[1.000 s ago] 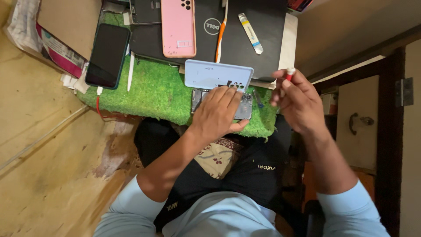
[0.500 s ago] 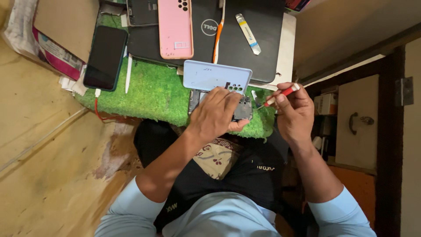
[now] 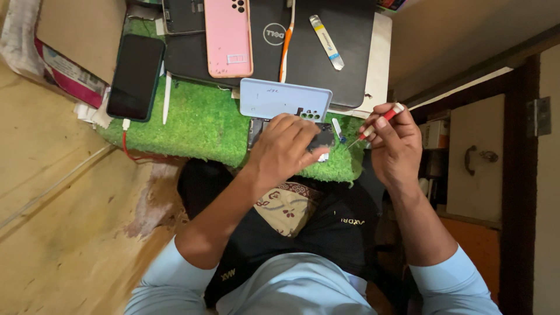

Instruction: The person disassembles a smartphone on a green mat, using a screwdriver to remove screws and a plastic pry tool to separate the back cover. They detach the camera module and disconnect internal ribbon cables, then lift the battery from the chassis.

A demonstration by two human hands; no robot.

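Right hand has tilted its gripped screwdriver downward; left hand hides the opened phone.

Lying on the green turf mat: a black phone, a white stylus, an opened phone; a laptop overlapping its far edge.

Mat: green turf mat, spread under the bench clutter.
Laptop: closed black laptop, at the mat's far edge.
Pink phone: pink phone, face down on the laptop.
Toothbrush: orange toothbrush, beside it.
Black phone: black phone, screen dark; red cable apparently plugged in.
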